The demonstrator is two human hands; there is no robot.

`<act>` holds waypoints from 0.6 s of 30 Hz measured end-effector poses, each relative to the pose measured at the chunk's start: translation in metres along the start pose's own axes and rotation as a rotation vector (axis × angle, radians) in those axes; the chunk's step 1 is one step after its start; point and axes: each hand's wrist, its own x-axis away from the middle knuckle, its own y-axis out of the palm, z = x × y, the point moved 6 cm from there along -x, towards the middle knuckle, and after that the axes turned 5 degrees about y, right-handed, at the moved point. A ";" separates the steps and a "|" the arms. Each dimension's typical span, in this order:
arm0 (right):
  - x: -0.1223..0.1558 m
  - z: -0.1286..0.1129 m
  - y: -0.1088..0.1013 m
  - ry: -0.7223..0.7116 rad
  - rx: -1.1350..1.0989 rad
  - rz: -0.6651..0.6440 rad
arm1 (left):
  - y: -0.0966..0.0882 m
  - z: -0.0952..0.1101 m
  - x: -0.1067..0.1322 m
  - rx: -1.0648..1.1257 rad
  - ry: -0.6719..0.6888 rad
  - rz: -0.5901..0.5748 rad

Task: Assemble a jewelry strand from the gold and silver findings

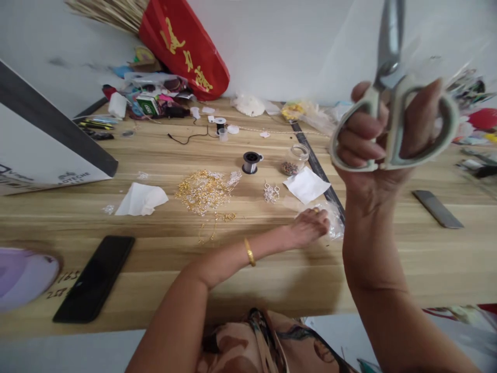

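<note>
My right hand [373, 129] is raised close to the camera with its fingers through the handles of a pair of scissors [391, 52]. The blades point upward and look closed. Low on the table, my left hand [310, 228] rests with its fingers curled down on a clear plastic bag [334, 217]; its fingertips are partly hidden. Beyond that hand lie a white paper square [306, 185] and a small heap of silvery rings [271, 192]. A tangled pile of gold chains with clear beads [204, 190] lies to its left.
A glass jar [297, 158] with small brown bits and a wire spool [251, 162] stand mid-table. A black phone [94, 280] and a crumpled white paper [142, 199] lie left. A grey flat bar [437, 209] is at right. Clutter lines the wall.
</note>
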 end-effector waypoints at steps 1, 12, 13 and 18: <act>0.002 0.009 0.001 0.019 0.005 -0.019 | -0.005 -0.007 0.017 -0.012 0.000 -0.003; 0.043 0.153 -0.007 0.172 1.409 -0.154 | -0.081 -0.124 0.211 -0.076 -0.572 0.060; 0.049 0.164 -0.002 0.182 1.520 -0.217 | -0.081 -0.126 0.219 -0.064 -0.577 0.062; 0.067 0.192 0.017 0.245 1.759 -0.355 | -0.071 -0.126 0.224 -0.027 -0.560 0.079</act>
